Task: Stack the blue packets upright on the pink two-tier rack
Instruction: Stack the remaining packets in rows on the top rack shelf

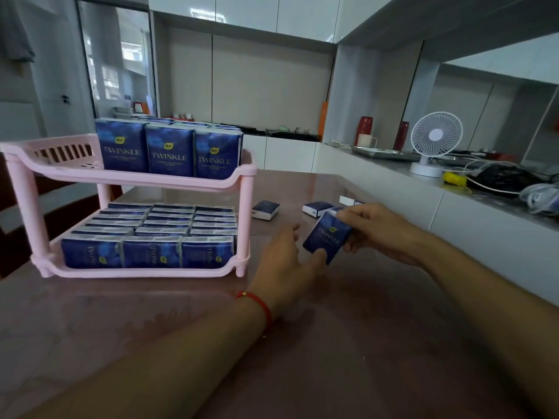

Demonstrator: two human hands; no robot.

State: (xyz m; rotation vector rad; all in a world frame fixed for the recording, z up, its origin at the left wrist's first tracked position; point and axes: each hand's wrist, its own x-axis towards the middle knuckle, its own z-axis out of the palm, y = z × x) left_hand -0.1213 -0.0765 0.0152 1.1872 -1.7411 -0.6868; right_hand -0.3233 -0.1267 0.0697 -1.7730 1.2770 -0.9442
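The pink two-tier rack (246,189) stands on the table at the left. Its upper tier carries rows of upright blue packets (169,151) on its right part; the left part is bare. The lower tier is packed with blue packets (151,252) standing on their sides. To the right of the rack, my right hand (375,229) and my left hand (287,261) both hold one blue packet (326,238) tilted above the table; my left thumb presses its lower edge. Three loose packets lie flat beyond: one (266,209) near the rack, one (317,208) behind the held packet, one (349,201) farther right.
The brownish glossy table (302,358) spreads in front. A white counter (393,182) borders it on the right, with a small white fan (432,143), cables, a yellow object (453,178), a mug and red vases. A dark chair (12,213) stands behind the rack.
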